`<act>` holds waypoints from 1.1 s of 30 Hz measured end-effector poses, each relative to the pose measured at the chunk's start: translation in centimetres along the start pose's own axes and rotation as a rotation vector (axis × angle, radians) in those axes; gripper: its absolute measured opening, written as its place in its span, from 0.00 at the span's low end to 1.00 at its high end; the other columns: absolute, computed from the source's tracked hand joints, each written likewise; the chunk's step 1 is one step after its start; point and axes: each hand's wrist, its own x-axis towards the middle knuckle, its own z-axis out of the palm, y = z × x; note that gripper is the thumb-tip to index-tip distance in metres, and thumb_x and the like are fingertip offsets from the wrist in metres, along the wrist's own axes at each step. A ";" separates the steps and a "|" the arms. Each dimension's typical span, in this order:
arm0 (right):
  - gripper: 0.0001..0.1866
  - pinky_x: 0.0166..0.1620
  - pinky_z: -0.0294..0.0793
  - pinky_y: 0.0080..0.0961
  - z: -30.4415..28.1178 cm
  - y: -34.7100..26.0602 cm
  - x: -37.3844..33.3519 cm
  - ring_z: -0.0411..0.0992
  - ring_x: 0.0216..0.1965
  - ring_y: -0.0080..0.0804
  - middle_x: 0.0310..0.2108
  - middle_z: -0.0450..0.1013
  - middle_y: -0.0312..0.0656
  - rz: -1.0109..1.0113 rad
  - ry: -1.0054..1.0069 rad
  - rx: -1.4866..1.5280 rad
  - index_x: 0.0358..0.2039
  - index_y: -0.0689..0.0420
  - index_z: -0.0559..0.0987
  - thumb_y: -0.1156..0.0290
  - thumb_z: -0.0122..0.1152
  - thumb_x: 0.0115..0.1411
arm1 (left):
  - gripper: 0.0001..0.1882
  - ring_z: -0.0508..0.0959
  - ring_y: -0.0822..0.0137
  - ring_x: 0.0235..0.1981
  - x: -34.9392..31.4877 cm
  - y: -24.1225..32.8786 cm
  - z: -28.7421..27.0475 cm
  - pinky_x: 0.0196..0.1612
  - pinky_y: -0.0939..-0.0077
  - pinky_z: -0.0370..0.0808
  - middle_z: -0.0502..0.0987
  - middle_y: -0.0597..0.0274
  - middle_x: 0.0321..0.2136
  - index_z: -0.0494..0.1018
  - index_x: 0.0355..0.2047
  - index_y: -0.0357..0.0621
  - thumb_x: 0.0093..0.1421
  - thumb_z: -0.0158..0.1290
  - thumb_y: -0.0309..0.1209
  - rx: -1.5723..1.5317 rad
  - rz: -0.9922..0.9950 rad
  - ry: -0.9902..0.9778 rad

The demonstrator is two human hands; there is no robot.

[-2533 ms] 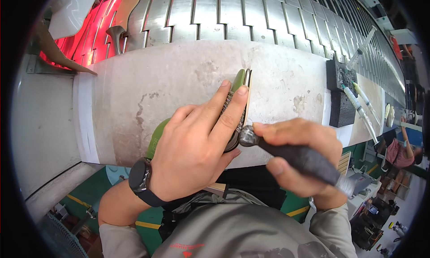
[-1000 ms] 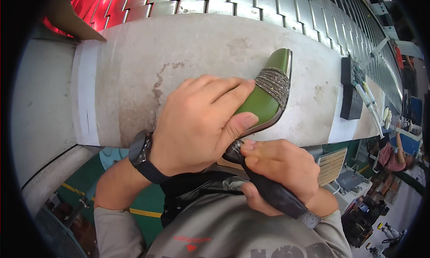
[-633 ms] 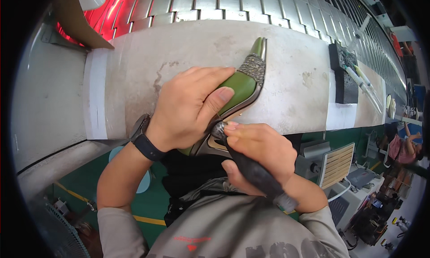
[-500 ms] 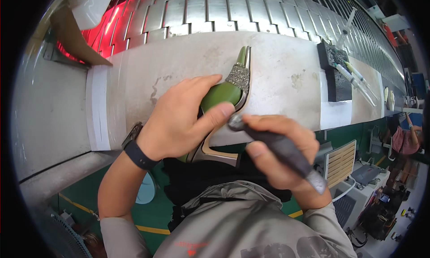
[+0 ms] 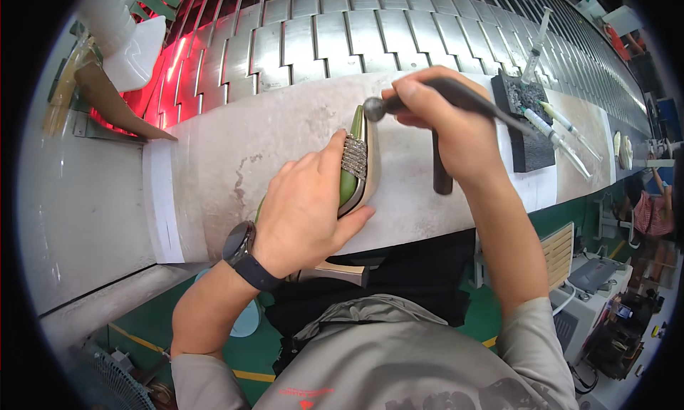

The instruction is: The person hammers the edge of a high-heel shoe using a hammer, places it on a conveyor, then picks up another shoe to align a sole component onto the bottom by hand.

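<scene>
A green pointed-toe high-heeled shoe [image 5: 347, 187] lies on its side on the worktable [image 5: 420, 210], toe pointing away from me, sole facing right. A glittering silver band [image 5: 354, 157] crosses its front. My left hand [image 5: 303, 203] lies over the upper, fingers closed round it, and hides the middle and back of the shoe. The heel [image 5: 338, 272] sticks out below that hand, past the table's near edge. In my right hand [image 5: 456, 128] is a dark cobbler's hammer [image 5: 442, 171]. Its round face is at the toe tip; I cannot tell whether it touches.
A slatted metal conveyor [image 5: 328, 39] runs along the table's far side. On the right, a black foam block [image 5: 524, 143] holds syringes [image 5: 559, 143]. A white plastic piece [image 5: 139, 54] and brown cardboard [image 5: 114, 111] stand at the left. Another person [image 5: 652, 203] sits far right.
My right hand has swung the hammer up and away from me, from the shoe's middle to its toe. The shoe has shifted slightly toward me and left, with my left hand on it.
</scene>
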 end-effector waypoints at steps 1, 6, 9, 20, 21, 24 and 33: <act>0.13 0.49 0.82 0.27 -0.1 0.1 0.8 0.83 0.43 0.29 0.40 0.85 0.43 0.077 0.031 0.098 0.44 0.62 0.84 0.64 0.65 0.69 | 0.50 0.79 0.35 0.50 0.0 0.1 -0.2 0.54 0.51 0.76 0.79 0.35 0.48 0.60 0.69 0.28 0.52 0.72 0.36 -0.003 -0.013 -0.016; 0.12 0.41 0.80 0.21 -0.5 4.3 1.8 0.79 0.35 0.23 0.33 0.82 0.38 0.084 0.129 0.153 0.36 0.63 0.86 0.66 0.71 0.65 | 0.50 0.81 0.47 0.56 0.5 0.3 -2.9 0.60 0.59 0.75 0.79 0.38 0.52 0.57 0.72 0.28 0.55 0.71 0.33 -0.249 -0.141 -0.113; 0.11 0.42 0.81 0.23 -1.1 4.5 -0.3 0.80 0.38 0.25 0.35 0.83 0.40 0.092 0.176 0.197 0.39 0.63 0.86 0.67 0.70 0.66 | 0.59 0.75 0.55 0.64 -0.2 1.0 -6.1 0.65 0.63 0.73 0.75 0.45 0.60 0.52 0.75 0.30 0.52 0.76 0.35 -0.521 0.202 0.462; 0.20 0.60 0.81 0.48 0.5 -11.0 -10.9 0.81 0.54 0.58 0.50 0.80 0.63 -0.778 -0.186 0.052 0.50 0.69 0.79 0.70 0.72 0.62 | 0.34 0.78 0.69 0.52 0.2 5.7 -5.9 0.56 0.72 0.74 0.78 0.54 0.54 0.66 0.61 0.38 0.54 0.66 0.23 -0.524 0.293 0.454; 0.20 0.58 0.82 0.47 0.6 -11.8 -10.7 0.82 0.53 0.57 0.49 0.81 0.62 -0.780 -0.241 -0.093 0.49 0.69 0.80 0.72 0.74 0.60 | 0.35 0.79 0.59 0.50 0.5 6.4 -5.3 0.54 0.66 0.76 0.78 0.52 0.51 0.68 0.59 0.39 0.50 0.67 0.23 -0.534 0.283 0.498; 0.19 0.55 0.85 0.43 0.6 -12.3 -10.1 0.84 0.50 0.53 0.45 0.83 0.58 -0.776 -0.253 -0.236 0.46 0.68 0.82 0.76 0.76 0.55 | 0.36 0.80 0.70 0.40 0.7 6.6 -4.1 0.47 0.73 0.77 0.79 0.56 0.49 0.68 0.62 0.40 0.53 0.68 0.24 -0.452 0.260 0.555; 0.25 0.54 0.84 0.44 -0.9 -15.0 -9.1 0.84 0.45 0.51 0.40 0.82 0.61 -0.378 -0.174 -0.199 0.42 0.70 0.78 0.59 0.75 0.60 | 0.36 0.78 0.44 0.52 0.2 7.2 -1.9 0.57 0.56 0.74 0.79 0.46 0.52 0.69 0.61 0.35 0.47 0.56 0.13 -0.376 0.426 0.629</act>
